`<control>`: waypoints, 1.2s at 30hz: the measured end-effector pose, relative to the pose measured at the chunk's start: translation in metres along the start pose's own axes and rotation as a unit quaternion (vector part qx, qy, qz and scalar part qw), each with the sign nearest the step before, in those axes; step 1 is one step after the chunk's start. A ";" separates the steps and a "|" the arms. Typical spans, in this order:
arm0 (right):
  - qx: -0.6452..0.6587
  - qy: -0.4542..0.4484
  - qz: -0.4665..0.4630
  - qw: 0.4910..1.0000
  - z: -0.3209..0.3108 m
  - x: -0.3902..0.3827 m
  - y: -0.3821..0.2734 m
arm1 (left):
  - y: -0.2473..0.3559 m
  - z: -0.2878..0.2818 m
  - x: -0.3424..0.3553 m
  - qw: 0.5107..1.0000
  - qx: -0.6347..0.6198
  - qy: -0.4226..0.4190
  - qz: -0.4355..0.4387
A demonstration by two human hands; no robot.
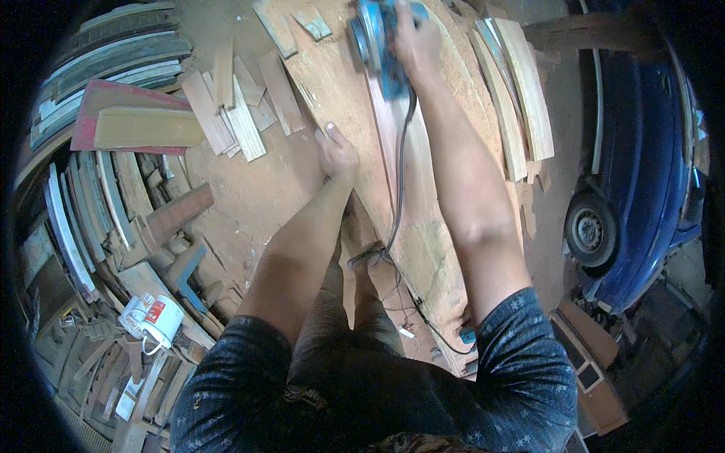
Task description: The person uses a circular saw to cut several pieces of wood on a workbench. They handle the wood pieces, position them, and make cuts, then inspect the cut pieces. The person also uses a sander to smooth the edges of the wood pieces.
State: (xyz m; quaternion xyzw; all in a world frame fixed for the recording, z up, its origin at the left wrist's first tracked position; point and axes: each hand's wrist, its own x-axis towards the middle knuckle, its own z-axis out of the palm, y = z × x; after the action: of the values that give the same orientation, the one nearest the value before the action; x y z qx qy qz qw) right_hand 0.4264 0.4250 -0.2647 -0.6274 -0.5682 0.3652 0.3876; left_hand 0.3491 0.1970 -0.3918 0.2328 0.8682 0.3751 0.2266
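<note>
At the far end of the workbench, my right hand (418,44) is closed round the handle of a blue electric planer (371,36), smeared a little by motion. The tool rests over a long, pinkish wooden board (387,136) lying lengthwise on the wooden workbench (447,264). A dark power cord (399,181) trails from the planer back along the bench toward me. My left hand (337,153) grips the bench's left edge, thumb on top; its other fingers are partly hidden.
Loose wood offcuts (240,113) lie on the floor at left, near stacked planks (113,57) and a white bucket (161,321). Long wood strips (521,83) lie along the bench's right side. Tangled wires (400,291) hang near my legs. A blue car (642,189) stands at right.
</note>
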 end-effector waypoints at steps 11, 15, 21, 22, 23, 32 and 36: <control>-0.003 -0.080 0.129 0.988 -0.083 -0.135 0.017 | -0.002 -0.009 0.005 0.992 0.118 -0.031 0.003; 0.068 -0.082 0.164 0.981 -0.135 -0.237 0.049 | 0.002 -0.005 0.006 0.988 0.110 -0.087 -0.067; -0.014 -0.067 0.141 0.988 -0.206 -0.367 0.067 | 0.017 -0.017 0.003 0.988 0.087 -0.104 -0.072; -0.044 -0.062 0.119 0.990 -0.215 -0.383 0.066 | 0.017 -0.015 0.003 0.990 0.081 -0.098 -0.054; -0.050 -0.062 0.125 0.989 -0.224 -0.393 0.054 | 0.019 -0.015 0.002 0.989 0.071 -0.108 -0.069; -0.038 -0.040 0.149 0.987 -0.203 -0.359 0.066 | 0.021 -0.012 0.003 0.991 0.057 -0.097 -0.076; -0.005 -0.030 0.162 0.986 -0.157 -0.269 0.049 | 0.015 -0.010 0.001 0.996 0.034 -0.068 -0.045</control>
State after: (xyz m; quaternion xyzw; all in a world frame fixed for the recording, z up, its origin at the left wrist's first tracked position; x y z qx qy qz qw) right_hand 0.5648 0.1436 -0.2368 -0.7017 -0.4725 0.4387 0.3032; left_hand 0.3462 0.2009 -0.3744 0.2258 0.8725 0.3180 0.2943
